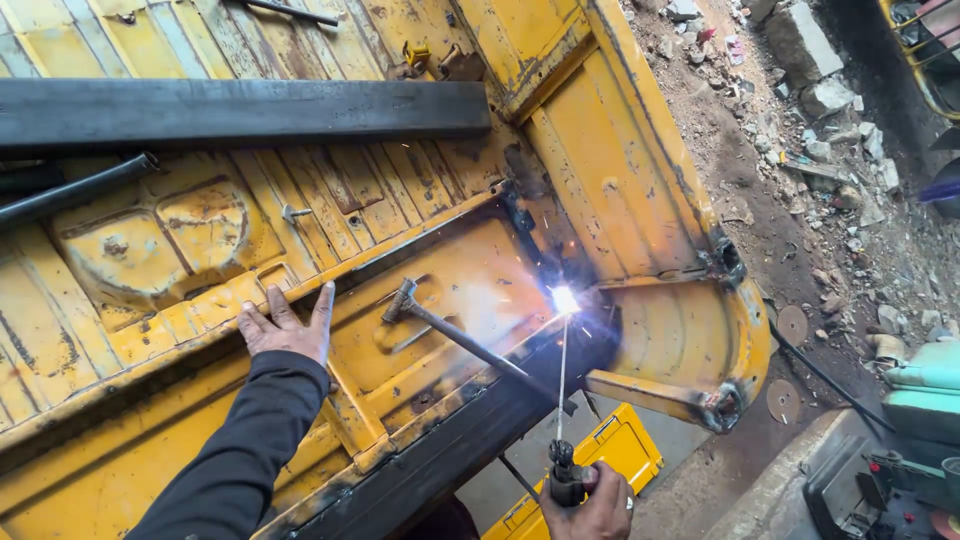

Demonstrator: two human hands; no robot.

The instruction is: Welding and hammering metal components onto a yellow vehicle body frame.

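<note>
Two hands show, one of each. The left hand [287,325] lies flat and spread on the yellow metal panel [420,190], its fingers splayed, its grip open and holding nothing; a dark sleeve [240,450] runs down from it toward seven o'clock. The right hand [600,505], at the bottom edge near six o'clock, has its grip closed around one dark electrode holder [563,478]. One thin welding rod [561,375] rises from the holder toward twelve o'clock and ends in one bright white arc [565,298], with a few small sparks scattered about it.

One hammer [450,335] lies on the panel between the hands, its head toward ten o'clock and its handle pointing toward four o'clock, just left of the arc. One long dark steel bar [240,110] lies across the panel at the top. One yellow box [600,455] sits on the ground under the panel's edge.

The panel is worn: ribbed, dented, rust-stained, its paint chipped. The arc sits at its lower edge where a black strip [440,450] runs along it. Rubble [820,90] covers the ground at two o'clock.
</note>
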